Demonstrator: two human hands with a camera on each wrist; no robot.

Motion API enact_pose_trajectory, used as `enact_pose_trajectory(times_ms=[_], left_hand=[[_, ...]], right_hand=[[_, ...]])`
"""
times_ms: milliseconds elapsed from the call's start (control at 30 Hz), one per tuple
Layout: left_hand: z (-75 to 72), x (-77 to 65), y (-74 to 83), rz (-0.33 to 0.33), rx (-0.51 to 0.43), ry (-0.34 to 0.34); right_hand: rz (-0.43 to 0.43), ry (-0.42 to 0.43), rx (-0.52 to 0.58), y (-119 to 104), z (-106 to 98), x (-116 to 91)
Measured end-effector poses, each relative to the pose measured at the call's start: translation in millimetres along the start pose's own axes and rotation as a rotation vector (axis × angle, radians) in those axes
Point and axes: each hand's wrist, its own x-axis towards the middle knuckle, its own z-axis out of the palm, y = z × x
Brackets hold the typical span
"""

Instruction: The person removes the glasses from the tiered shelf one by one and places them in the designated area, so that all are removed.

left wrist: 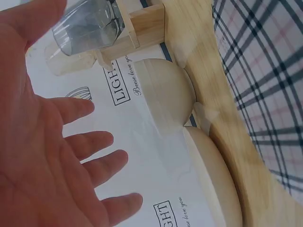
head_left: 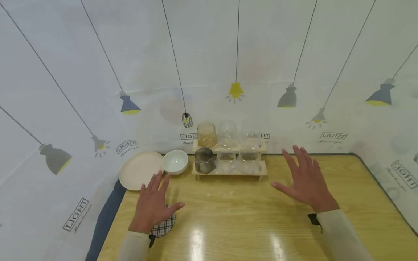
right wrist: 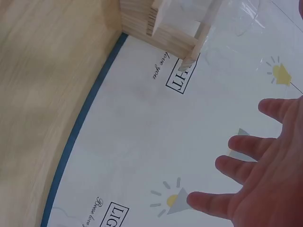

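My left hand hovers with spread fingers above a round plaid coaster, partly covering it from the head camera. Beyond its fingertips stand a white bowl and a large cream plate. My right hand is held over the right half of the table, fingers spread and holding nothing. Between the hands, farther back, a two-tier wooden rack bears several glasses: an amber glass on the upper tier, a dark grey glass below it, and clear glasses to the right.
The wooden table meets a wall covering printed with hanging lamps, close behind the rack. Dark blue edging runs along the table's right side. Bowl and plate sit side by side at the back left.
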Motion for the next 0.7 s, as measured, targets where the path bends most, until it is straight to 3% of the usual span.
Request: enact_pose_trajectory(times_ms=[133,333,567,700], left_hand=[[3.2,2.0,0.9,0.045,-0.037,0.068],[11.7,9.6,4.2,0.050,-0.103,0.054],[15.6,18.7,12.3,0.071,-0.280,0.089],[23.8,31.2,15.2,0.078,-0.401,0.100]], right_hand=[[-0.021,0.041,0.058,-4,-1,12],[-0.013,0.059,0.120,-10,-3,28],[0.038,0.030,0.279,-19,1,46],[0.088,-0.025,0.392,-22,5,61]])
